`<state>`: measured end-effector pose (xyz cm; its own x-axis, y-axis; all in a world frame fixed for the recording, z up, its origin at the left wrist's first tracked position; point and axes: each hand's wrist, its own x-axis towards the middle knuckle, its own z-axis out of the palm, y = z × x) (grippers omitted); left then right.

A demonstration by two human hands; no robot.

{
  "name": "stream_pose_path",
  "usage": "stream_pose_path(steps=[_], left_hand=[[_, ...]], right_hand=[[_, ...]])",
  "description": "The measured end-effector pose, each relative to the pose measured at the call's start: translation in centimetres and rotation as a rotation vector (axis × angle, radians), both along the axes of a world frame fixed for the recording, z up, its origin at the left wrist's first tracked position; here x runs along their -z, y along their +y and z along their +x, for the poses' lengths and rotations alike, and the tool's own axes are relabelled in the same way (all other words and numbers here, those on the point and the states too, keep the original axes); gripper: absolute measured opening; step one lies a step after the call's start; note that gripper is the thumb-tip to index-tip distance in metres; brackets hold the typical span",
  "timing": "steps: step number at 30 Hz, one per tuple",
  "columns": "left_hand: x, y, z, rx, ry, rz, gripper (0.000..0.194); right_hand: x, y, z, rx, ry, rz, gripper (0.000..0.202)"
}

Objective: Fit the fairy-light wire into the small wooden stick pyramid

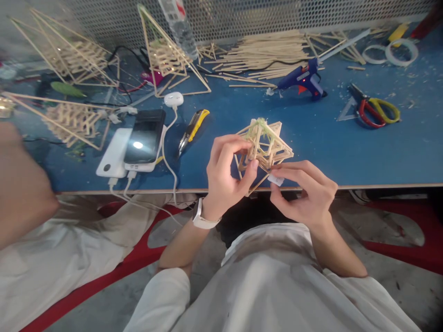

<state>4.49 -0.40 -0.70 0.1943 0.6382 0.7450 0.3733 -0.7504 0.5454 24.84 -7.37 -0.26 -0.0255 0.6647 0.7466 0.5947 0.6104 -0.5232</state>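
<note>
A small frame built of thin wooden sticks [266, 145] hangs over the near edge of the blue table [311, 133]. My left hand [226, 177] grips its left side, fingers curled round the sticks. My right hand [304, 191] pinches a small white piece [276, 179] against the frame's lower right corner. A pale watch sits on my left wrist.
A blue glue gun [304, 78], a heap of loose sticks [266, 53], red and yellow scissors [375, 110], tape rolls [401, 50], a yellow utility knife [192, 129], a phone on a power bank [143, 140] and finished stick pyramids [166, 55] lie on the table. Another person's arm [20, 184] is at the left.
</note>
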Motion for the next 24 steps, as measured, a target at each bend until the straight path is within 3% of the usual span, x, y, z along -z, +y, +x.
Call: stream_pose_path(steps=[4,11,19,24], left_hand=[[-0.1,-0.1,0.1,-0.017,0.003,0.001,0.022],[0.0,-0.2,0.3,-0.046,0.018,0.0,0.019],[0.8,0.0,0.3,-0.042,0.031,-0.012,0.039],[1.0,0.0,0.4,-0.06,0.042,-0.009,0.033]], right_hand=[[0.1,-0.5,0.4,-0.028,0.082,-0.012,0.035],[1.5,0.0,0.4,0.0,0.219,0.148,0.025],[1.8,-0.4,0.4,-0.088,0.447,-0.059,0.024],[1.6,-0.5,0.3,-0.09,0.502,-0.075,0.024]])
